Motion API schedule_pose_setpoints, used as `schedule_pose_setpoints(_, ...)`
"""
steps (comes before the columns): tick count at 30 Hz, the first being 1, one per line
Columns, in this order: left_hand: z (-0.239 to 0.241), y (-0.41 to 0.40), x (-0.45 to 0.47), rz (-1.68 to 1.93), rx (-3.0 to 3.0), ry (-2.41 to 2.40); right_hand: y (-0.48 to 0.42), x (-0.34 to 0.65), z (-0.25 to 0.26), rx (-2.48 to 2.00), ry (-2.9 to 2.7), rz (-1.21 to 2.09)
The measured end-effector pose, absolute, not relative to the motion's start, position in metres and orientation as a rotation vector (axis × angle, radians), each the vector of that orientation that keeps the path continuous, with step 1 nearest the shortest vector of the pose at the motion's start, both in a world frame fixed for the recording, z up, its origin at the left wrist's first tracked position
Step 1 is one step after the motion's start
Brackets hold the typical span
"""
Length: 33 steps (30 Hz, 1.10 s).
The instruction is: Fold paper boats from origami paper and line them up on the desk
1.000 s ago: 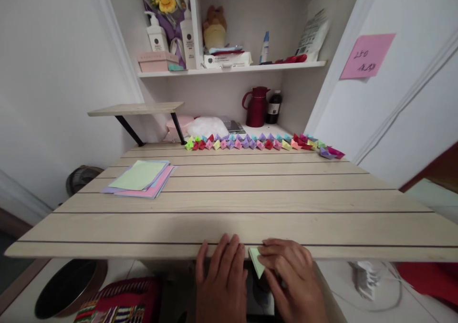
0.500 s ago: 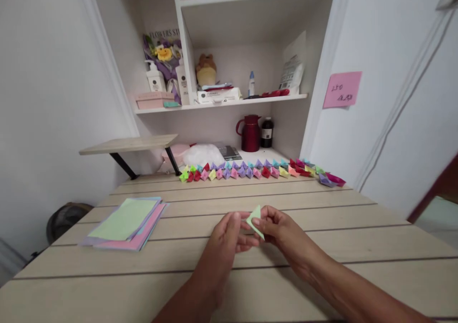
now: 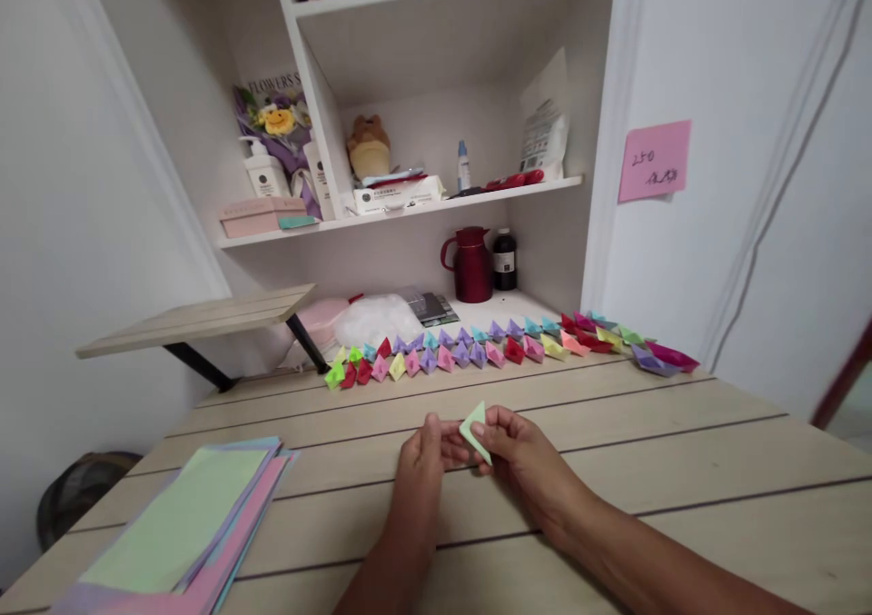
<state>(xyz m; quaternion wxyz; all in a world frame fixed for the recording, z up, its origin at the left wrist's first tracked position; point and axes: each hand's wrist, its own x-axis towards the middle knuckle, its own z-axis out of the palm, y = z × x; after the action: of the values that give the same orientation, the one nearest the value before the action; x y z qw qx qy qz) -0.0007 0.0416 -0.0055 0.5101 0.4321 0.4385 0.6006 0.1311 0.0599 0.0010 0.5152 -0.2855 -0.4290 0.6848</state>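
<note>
Bare table (image 3: pixel 613 470) is seen around the hands. The way ahead is blocked by a row of paper boats (image 3: pixel 490 352). Stacked paper sheets (image 3: pixel 183 529) are left.

We record a pale wood-effect table top (image 3: pixel 613 470) of long planks parted by dark grooves. At its near left corner lies a flat stack of pastel paper sheets (image 3: pixel 183 533), green uppermost, pink and lilac beneath. Along the far edge runs a row of small folded paper pieces (image 3: pixel 490 353) in many colours, set close together. At far left a small raised wooden board (image 3: pixel 197 320) stands on a black bracket.
</note>
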Motion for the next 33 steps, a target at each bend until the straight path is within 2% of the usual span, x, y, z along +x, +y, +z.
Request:
schedule_pose_setpoints(17,0.006,0.032,0.0,1.423,1.099,1.2,0.052,0.134,0.006,-0.677,-1.257,1.591)
schedule_pose_setpoints(27,0.013,0.022,0.004,1.299,0.975,0.765,0.047,0.139,0.008,-0.539,-1.22,1.693)
schedule_pose_setpoints(33,0.014,0.021,0.005,1.273,0.932,0.731,0.044,0.141,0.007,-0.48,-1.192,1.766)
